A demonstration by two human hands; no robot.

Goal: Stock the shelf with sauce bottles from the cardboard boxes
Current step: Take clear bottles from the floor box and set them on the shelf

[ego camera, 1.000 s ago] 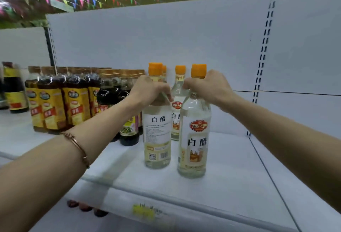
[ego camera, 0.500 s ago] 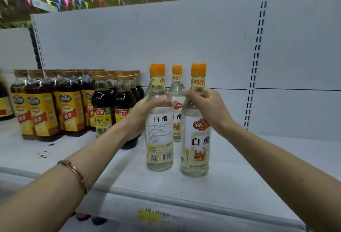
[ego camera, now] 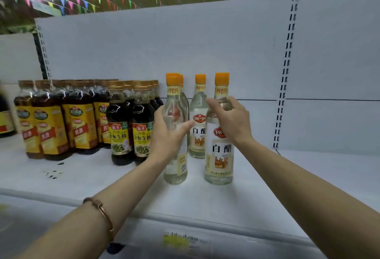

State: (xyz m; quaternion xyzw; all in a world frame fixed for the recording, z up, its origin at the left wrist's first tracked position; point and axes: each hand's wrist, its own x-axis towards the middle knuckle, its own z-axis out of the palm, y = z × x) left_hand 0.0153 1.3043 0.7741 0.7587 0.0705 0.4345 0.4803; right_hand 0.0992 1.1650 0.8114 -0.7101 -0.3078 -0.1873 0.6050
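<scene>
Two clear white-vinegar bottles with orange caps stand at the front of the white shelf (ego camera: 205,203). My left hand (ego camera: 168,135) wraps round the body of the left bottle (ego camera: 175,170), whose barcode label faces right. My right hand (ego camera: 230,118) grips the shoulder of the right bottle (ego camera: 222,155), whose front label faces me. Two more vinegar bottles stand behind them, one at the centre (ego camera: 198,133) and one mostly hidden behind the left bottle (ego camera: 184,98). No cardboard box is in view.
Dark soy sauce bottles (ego camera: 141,127) stand just left of my left hand, with yellow-labelled bottles (ego camera: 51,127) further left. A slotted upright (ego camera: 285,94) divides the back panel. Bare shelf surface (ego camera: 320,172) lies to the right. A yellow price tag (ego camera: 175,240) sits on the shelf edge.
Both hands slid down from the bottle necks to lower on the bottles. The left bottle has turned, so its barcode now faces right. The view moved closer.
</scene>
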